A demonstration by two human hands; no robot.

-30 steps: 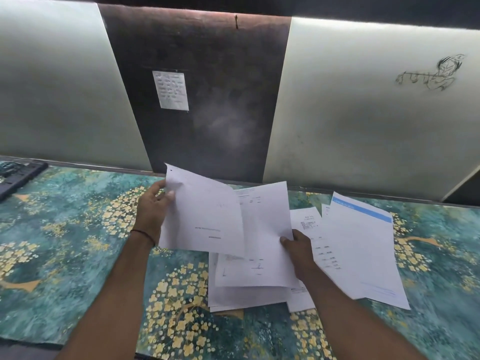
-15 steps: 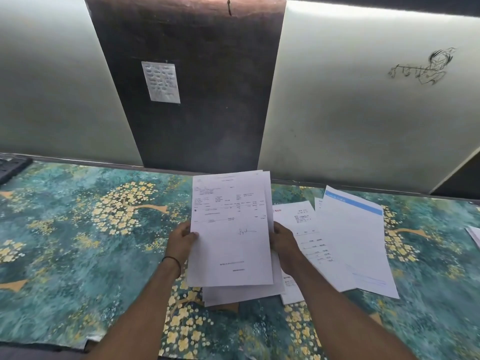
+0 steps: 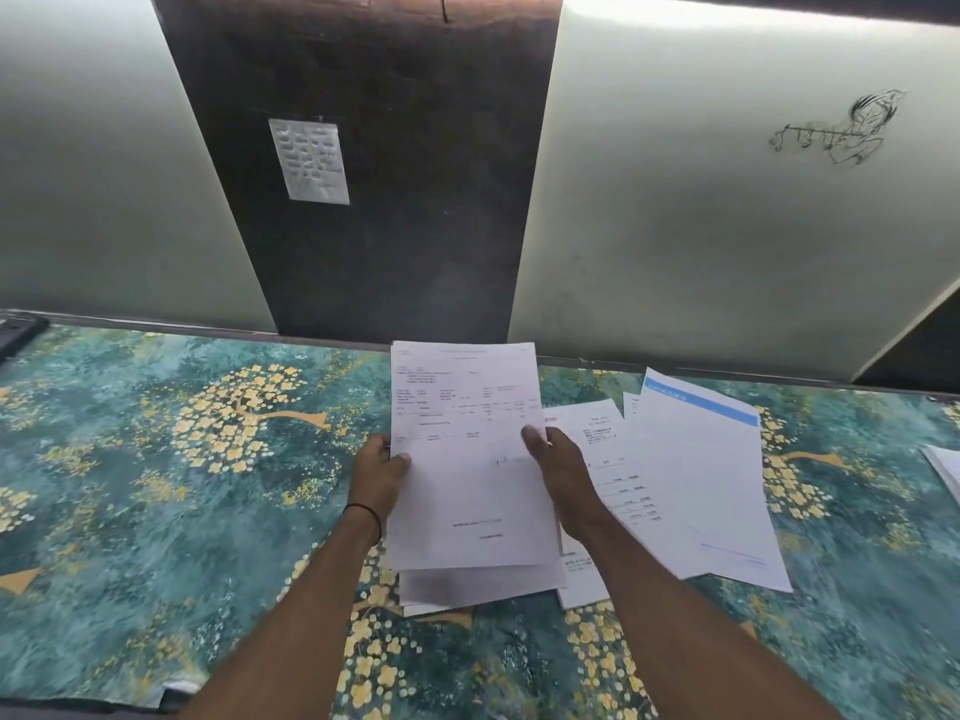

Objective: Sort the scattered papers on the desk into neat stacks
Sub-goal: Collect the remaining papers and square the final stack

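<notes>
A stack of white printed sheets (image 3: 467, 459) is held in front of me over the desk, its edges nearly lined up. My left hand (image 3: 379, 472) grips its left edge, thumb on top. My right hand (image 3: 558, 470) grips its right edge, thumb on the page. To the right lie a printed sheet (image 3: 613, 475) and, partly over it, a sheet with a blue header band (image 3: 711, 491). Another paper's corner (image 3: 945, 470) shows at the far right edge.
The desk is covered by a teal cloth with yellow flower trees (image 3: 156, 485). A dark keyboard corner (image 3: 18, 332) sits at the far left. Behind stand pale panels and a dark panel with a small taped note (image 3: 310, 161).
One second ago each hand held a separate sheet. They have been brought together into one stack, which both hands now hold squared and slightly raised.
</notes>
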